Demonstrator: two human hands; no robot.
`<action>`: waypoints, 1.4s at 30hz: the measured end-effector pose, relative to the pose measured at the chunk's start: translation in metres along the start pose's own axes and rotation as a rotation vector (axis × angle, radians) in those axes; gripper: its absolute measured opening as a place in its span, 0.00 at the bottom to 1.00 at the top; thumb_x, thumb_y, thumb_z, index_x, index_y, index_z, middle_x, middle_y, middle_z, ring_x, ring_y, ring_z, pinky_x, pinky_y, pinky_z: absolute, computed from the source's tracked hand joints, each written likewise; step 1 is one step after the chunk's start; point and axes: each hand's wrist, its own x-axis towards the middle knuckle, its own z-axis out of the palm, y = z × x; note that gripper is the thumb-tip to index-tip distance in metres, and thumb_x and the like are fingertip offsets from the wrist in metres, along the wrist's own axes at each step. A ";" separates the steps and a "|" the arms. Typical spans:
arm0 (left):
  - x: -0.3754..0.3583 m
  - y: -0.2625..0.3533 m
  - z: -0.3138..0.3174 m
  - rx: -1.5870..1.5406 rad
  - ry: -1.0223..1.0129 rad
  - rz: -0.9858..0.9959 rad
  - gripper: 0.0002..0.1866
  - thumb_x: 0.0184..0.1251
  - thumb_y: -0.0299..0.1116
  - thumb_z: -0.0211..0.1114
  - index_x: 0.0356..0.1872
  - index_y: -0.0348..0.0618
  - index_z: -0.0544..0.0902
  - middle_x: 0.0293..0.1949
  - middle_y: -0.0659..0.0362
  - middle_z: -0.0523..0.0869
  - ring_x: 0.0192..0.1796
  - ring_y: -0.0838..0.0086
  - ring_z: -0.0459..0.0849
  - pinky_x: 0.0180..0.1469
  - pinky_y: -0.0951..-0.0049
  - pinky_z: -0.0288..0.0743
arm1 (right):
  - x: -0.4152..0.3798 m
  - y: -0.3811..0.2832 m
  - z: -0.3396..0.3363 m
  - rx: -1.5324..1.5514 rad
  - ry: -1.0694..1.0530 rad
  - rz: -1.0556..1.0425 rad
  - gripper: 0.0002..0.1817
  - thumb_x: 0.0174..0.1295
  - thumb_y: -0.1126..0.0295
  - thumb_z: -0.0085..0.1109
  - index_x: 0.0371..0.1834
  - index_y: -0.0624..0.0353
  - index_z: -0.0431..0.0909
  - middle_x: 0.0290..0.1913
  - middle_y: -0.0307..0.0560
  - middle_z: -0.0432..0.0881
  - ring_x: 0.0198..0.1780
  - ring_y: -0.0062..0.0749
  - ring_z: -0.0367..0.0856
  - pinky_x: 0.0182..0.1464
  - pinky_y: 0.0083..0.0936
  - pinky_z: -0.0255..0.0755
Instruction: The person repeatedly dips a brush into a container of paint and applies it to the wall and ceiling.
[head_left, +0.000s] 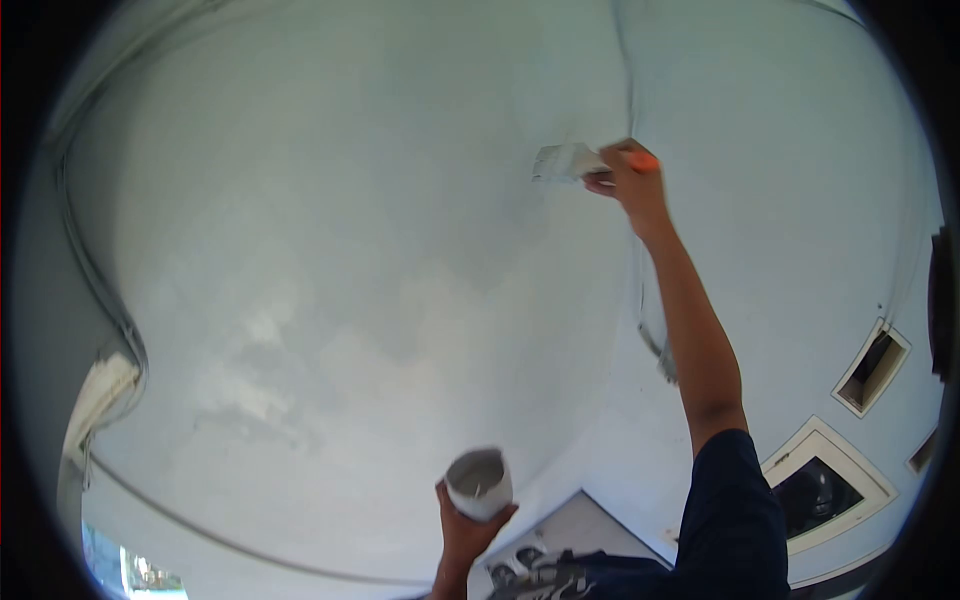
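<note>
My right hand (638, 192) is raised high and closed around a paintbrush (570, 162) with an orange handle. The wide, pale-coated bristles point left, against or very near the pale wall (400, 220); contact is hard to tell. Lower down, my left hand (465, 535) grips a white cup (480, 503) from below and the side. Its open mouth faces me and shows greyish-white paint inside. Darker grey and lighter patches mark the wall around the brush and to its lower left.
A cable (632, 90) runs down the wall by my right hand. Another cable (85, 260) hangs along the left, near a white fixture (105, 395). On the right are a framed opening (872, 368) and a white-framed window (825, 495). A pale panel (590, 525) lies beyond my torso.
</note>
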 end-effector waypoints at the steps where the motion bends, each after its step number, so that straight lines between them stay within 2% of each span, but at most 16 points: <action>1: 0.003 0.002 -0.004 0.078 -0.014 0.050 0.55 0.46 0.35 0.91 0.72 0.37 0.62 0.66 0.47 0.78 0.69 0.60 0.80 0.70 0.56 0.75 | -0.041 -0.002 -0.006 0.058 -0.074 0.042 0.07 0.72 0.70 0.62 0.42 0.64 0.79 0.43 0.50 0.85 0.40 0.38 0.91 0.47 0.36 0.92; 2: 0.004 0.012 -0.003 -0.053 0.028 0.002 0.55 0.43 0.41 0.93 0.70 0.32 0.68 0.64 0.45 0.74 0.68 0.54 0.78 0.71 0.56 0.74 | -0.077 -0.002 -0.011 0.065 -0.092 0.078 0.09 0.73 0.68 0.63 0.42 0.63 0.79 0.42 0.51 0.85 0.39 0.39 0.91 0.47 0.36 0.92; 5: 0.011 0.022 -0.011 0.008 0.003 0.000 0.57 0.44 0.44 0.92 0.72 0.30 0.65 0.66 0.45 0.71 0.70 0.53 0.76 0.71 0.56 0.74 | -0.162 -0.024 -0.019 -0.078 -0.344 0.101 0.10 0.75 0.68 0.59 0.43 0.66 0.80 0.42 0.52 0.85 0.41 0.44 0.93 0.45 0.38 0.93; 7: 0.017 0.046 -0.016 0.104 -0.035 0.038 0.56 0.45 0.44 0.92 0.71 0.31 0.65 0.65 0.46 0.71 0.68 0.56 0.78 0.69 0.57 0.77 | -0.187 -0.042 -0.021 -0.128 -0.478 0.124 0.08 0.72 0.71 0.64 0.46 0.65 0.81 0.43 0.56 0.86 0.43 0.45 0.93 0.45 0.39 0.93; 9: 0.020 0.055 -0.020 0.072 -0.036 0.034 0.54 0.45 0.43 0.92 0.70 0.33 0.66 0.65 0.47 0.71 0.68 0.57 0.79 0.69 0.58 0.77 | -0.196 -0.055 -0.020 -0.021 -0.894 -0.061 0.10 0.65 0.74 0.72 0.46 0.63 0.83 0.45 0.56 0.88 0.44 0.44 0.94 0.45 0.36 0.93; 10: 0.021 0.056 -0.021 0.074 -0.036 0.015 0.54 0.45 0.43 0.92 0.70 0.33 0.66 0.65 0.47 0.71 0.68 0.57 0.79 0.69 0.58 0.77 | -0.196 -0.065 -0.015 -0.015 -0.897 -0.042 0.10 0.65 0.74 0.72 0.46 0.63 0.83 0.45 0.56 0.88 0.44 0.44 0.94 0.45 0.36 0.93; 12: 0.021 0.056 -0.023 -0.059 -0.096 -0.018 0.58 0.45 0.39 0.92 0.74 0.36 0.60 0.67 0.49 0.70 0.72 0.60 0.75 0.73 0.57 0.74 | -0.198 -0.087 0.000 -0.228 -1.260 -0.332 0.12 0.58 0.76 0.77 0.44 0.61 0.86 0.45 0.52 0.90 0.45 0.43 0.94 0.45 0.34 0.92; 15: 0.023 0.056 -0.026 0.060 -0.129 0.067 0.56 0.45 0.39 0.92 0.73 0.36 0.62 0.67 0.49 0.70 0.71 0.61 0.76 0.72 0.58 0.75 | -0.207 -0.114 0.025 -0.347 -1.406 -0.302 0.09 0.59 0.75 0.76 0.41 0.61 0.87 0.45 0.49 0.91 0.46 0.42 0.94 0.44 0.34 0.91; 16: 0.020 0.051 -0.021 -0.051 -0.063 0.087 0.51 0.46 0.39 0.91 0.69 0.38 0.67 0.62 0.50 0.74 0.65 0.57 0.81 0.66 0.57 0.79 | -0.206 -0.121 0.033 -0.394 -1.488 -0.302 0.10 0.60 0.74 0.75 0.43 0.61 0.86 0.45 0.50 0.90 0.46 0.41 0.93 0.43 0.34 0.90; 17: 0.019 0.054 -0.022 -0.056 -0.066 0.084 0.51 0.46 0.39 0.91 0.69 0.38 0.67 0.62 0.50 0.74 0.65 0.57 0.81 0.66 0.57 0.79 | -0.207 -0.130 0.042 -0.398 -1.488 -0.297 0.10 0.60 0.74 0.75 0.43 0.61 0.86 0.45 0.50 0.90 0.46 0.41 0.93 0.43 0.34 0.90; 19: 0.020 0.064 -0.025 0.275 -0.083 0.200 0.52 0.44 0.39 0.91 0.69 0.40 0.67 0.62 0.50 0.74 0.64 0.55 0.81 0.65 0.56 0.79 | -0.210 -0.140 0.057 -0.628 -1.682 -0.343 0.13 0.60 0.72 0.73 0.46 0.60 0.84 0.45 0.48 0.89 0.45 0.39 0.92 0.42 0.33 0.89; 22: 0.020 0.064 -0.023 0.225 -0.090 0.194 0.52 0.44 0.39 0.91 0.70 0.41 0.67 0.62 0.50 0.74 0.64 0.54 0.81 0.65 0.56 0.79 | -0.222 -0.132 0.070 -0.740 -1.732 -0.458 0.14 0.61 0.72 0.71 0.48 0.59 0.82 0.46 0.47 0.87 0.46 0.39 0.91 0.43 0.32 0.88; 29: 0.023 0.066 -0.022 0.150 -0.019 0.163 0.52 0.45 0.40 0.91 0.69 0.37 0.67 0.62 0.48 0.73 0.64 0.55 0.81 0.65 0.56 0.79 | -0.243 -0.121 0.050 -0.792 -1.498 -0.719 0.12 0.62 0.70 0.71 0.47 0.56 0.81 0.56 0.44 0.85 0.54 0.37 0.90 0.37 0.24 0.87; 33: 0.028 0.061 -0.025 0.179 0.042 0.121 0.53 0.45 0.40 0.91 0.69 0.34 0.66 0.62 0.47 0.73 0.64 0.54 0.82 0.65 0.56 0.79 | -0.248 -0.106 0.018 -0.759 -1.341 -0.838 0.16 0.58 0.70 0.74 0.50 0.49 0.85 0.62 0.41 0.85 0.59 0.37 0.90 0.35 0.21 0.88; 40: 0.030 0.043 -0.028 0.149 0.096 0.051 0.53 0.44 0.42 0.92 0.68 0.31 0.68 0.63 0.44 0.74 0.65 0.53 0.80 0.66 0.56 0.77 | -0.227 -0.082 -0.012 -0.661 -0.972 -0.794 0.13 0.56 0.73 0.78 0.45 0.53 0.90 0.56 0.45 0.90 0.54 0.41 0.93 0.37 0.27 0.91; 42: 0.025 0.036 -0.025 0.026 0.103 -0.010 0.55 0.43 0.41 0.93 0.70 0.32 0.67 0.64 0.46 0.74 0.66 0.55 0.80 0.68 0.56 0.77 | -0.204 -0.077 -0.024 -0.772 -0.706 -0.590 0.10 0.60 0.76 0.75 0.45 0.59 0.89 0.55 0.50 0.90 0.48 0.40 0.94 0.45 0.29 0.92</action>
